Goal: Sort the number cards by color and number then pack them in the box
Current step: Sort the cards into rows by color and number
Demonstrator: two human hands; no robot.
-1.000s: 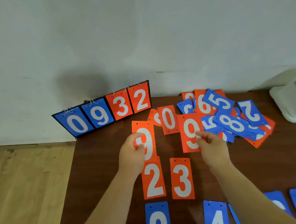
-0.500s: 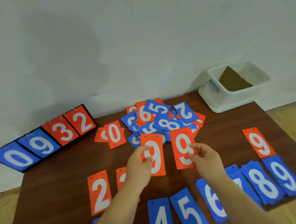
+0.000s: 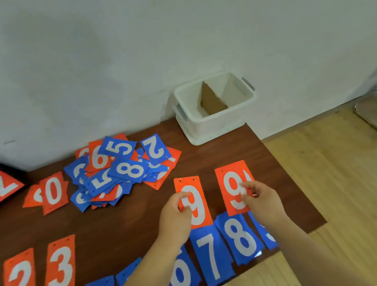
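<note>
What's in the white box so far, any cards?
No cards visible: the white box holds only a cardboard divider; its floor is partly hidden.

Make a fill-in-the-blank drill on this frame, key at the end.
1. The left hand pinches the left orange card and the right hand pinches the right orange card; both cards show the digit ____.
2. The blue 7 card lies between the blue 6 card and the blue ____ card.
3. The orange 3 card lies just right of the orange ____ card.
4. The white box stands at the far ____ corner of the table.
Missing: 9; 8; 2; right.
</note>
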